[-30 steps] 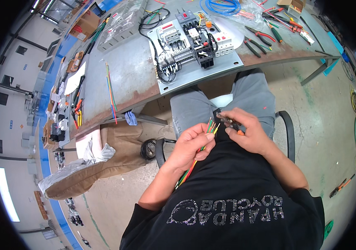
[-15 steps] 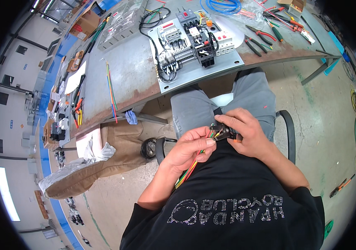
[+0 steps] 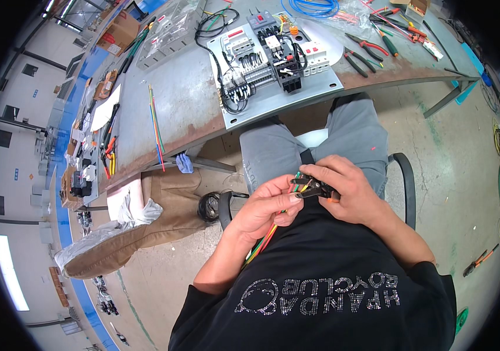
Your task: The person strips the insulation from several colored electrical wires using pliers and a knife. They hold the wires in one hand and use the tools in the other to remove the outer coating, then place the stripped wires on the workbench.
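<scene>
Above my lap, my left hand [image 3: 270, 205] pinches a bundle of thin insulated wires [image 3: 265, 241] in red, yellow and green. The wires trail down from that hand across my black shirt. My right hand [image 3: 346, 184] is wrapped round a black hand tool with a bit of orange on its handle, which looks like wire strippers [image 3: 318, 187]. The jaws of this tool are at the wire ends, right by my left fingertips. My fingers partly hide where the jaws and wires meet.
A metal workbench [image 3: 185, 111] stands before me, bearing a mounting plate [image 3: 314, 86] with wired electrical components. Several pliers [image 3: 360, 58] lie to its right. Loose coloured wires [image 3: 157, 128] overhang the bench edge at left. A person in brown trousers [image 3: 168, 205] sits at my left.
The tool's jaws and my right fingers have shifted slightly at the wire ends. My left hand keeps its hold on the wires in nearly the same place.
</scene>
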Motion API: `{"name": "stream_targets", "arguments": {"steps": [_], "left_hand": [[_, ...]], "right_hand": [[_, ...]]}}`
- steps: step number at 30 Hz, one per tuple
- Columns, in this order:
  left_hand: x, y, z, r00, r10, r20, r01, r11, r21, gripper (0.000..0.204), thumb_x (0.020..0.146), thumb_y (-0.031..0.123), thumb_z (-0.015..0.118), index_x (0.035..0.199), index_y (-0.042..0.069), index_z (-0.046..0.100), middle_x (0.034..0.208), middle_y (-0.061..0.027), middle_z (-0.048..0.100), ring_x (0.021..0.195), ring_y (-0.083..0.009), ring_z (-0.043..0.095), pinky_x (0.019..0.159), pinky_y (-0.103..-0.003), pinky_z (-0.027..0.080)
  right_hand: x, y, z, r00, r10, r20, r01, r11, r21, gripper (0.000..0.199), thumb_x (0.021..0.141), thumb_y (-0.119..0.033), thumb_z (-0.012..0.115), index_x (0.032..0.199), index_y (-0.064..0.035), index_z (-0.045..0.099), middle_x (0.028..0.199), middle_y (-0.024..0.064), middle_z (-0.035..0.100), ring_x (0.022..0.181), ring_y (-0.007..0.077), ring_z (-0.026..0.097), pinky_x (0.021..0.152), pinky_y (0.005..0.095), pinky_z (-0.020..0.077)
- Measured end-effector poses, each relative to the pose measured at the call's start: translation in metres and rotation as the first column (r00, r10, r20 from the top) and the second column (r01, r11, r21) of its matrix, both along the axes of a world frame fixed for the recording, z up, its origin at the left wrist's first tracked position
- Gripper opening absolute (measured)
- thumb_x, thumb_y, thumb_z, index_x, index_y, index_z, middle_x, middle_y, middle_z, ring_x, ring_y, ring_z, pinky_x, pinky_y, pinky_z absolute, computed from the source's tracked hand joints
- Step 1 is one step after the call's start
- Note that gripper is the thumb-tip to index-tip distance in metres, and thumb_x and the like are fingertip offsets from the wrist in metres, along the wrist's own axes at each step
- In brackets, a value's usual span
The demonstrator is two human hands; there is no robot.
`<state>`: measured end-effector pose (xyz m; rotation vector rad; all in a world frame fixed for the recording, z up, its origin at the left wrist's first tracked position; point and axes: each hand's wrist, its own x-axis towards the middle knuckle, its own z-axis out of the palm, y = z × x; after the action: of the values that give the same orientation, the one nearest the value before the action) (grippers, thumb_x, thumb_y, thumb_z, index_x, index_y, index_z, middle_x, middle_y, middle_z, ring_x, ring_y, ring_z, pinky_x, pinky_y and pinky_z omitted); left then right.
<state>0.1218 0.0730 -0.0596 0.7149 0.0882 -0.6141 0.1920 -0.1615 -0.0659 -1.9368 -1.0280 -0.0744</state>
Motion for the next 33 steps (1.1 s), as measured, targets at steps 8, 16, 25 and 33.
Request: {"name": "stream_targets", "arguments": {"steps": [8,16,25,33], "left_hand": [[0.0003,-0.0010,0.0034,1.000,-0.011,-0.002,0.011,1.000,-0.009,0.025,0.104,0.013,0.065,0.125,0.001,0.059,0.075,-0.0048,0.057,0.053,-0.0063,0.044,0.048,-0.022,0.031],[0.0014,-0.0006,0.0028,0.999,-0.032,0.009,0.032,0.999,-0.026,0.022,0.104,0.012,0.064,0.123,0.002,0.057,0.075,-0.0054,0.056,0.052,-0.0062,0.043,0.047,-0.022,0.031],[0.0016,-0.0021,0.0067,0.999,-0.030,0.016,0.031,0.999,-0.021,0.020,0.105,0.011,0.063,0.121,0.003,0.056,0.075,-0.0054,0.055,0.052,-0.0063,0.042,0.047,-0.022,0.030],[0.0012,-0.0022,0.0048,0.999,-0.026,0.029,0.027,0.999,-0.029,0.021,0.105,0.011,0.062,0.123,0.003,0.057,0.076,-0.0048,0.055,0.052,-0.0057,0.042,0.047,-0.022,0.031]], "right_hand": [[0.0001,-0.0015,0.0028,0.999,-0.004,0.038,0.004,1.000,-0.011,0.068,0.068,0.000,0.078,0.134,-0.0119,0.069,0.108,0.0109,0.065,0.098,0.0339,0.065,0.087,0.0451,0.0547],[-0.0004,-0.0021,0.0011,0.999,0.028,-0.030,-0.028,0.999,0.029,0.068,0.068,0.001,0.078,0.134,-0.0108,0.070,0.101,0.0114,0.065,0.091,0.0318,0.067,0.081,0.0427,0.0553],[-0.0001,-0.0002,-0.0019,0.989,0.098,-0.110,-0.084,0.988,0.132,0.064,0.072,0.004,0.075,0.135,-0.0074,0.069,0.097,0.0119,0.065,0.085,0.0301,0.068,0.073,0.0387,0.0554],[-0.0022,0.0006,-0.0028,0.981,0.098,-0.169,-0.074,0.987,0.141,0.062,0.073,0.006,0.074,0.133,-0.0070,0.070,0.092,0.0105,0.063,0.080,0.0278,0.066,0.069,0.0373,0.0540]]}}
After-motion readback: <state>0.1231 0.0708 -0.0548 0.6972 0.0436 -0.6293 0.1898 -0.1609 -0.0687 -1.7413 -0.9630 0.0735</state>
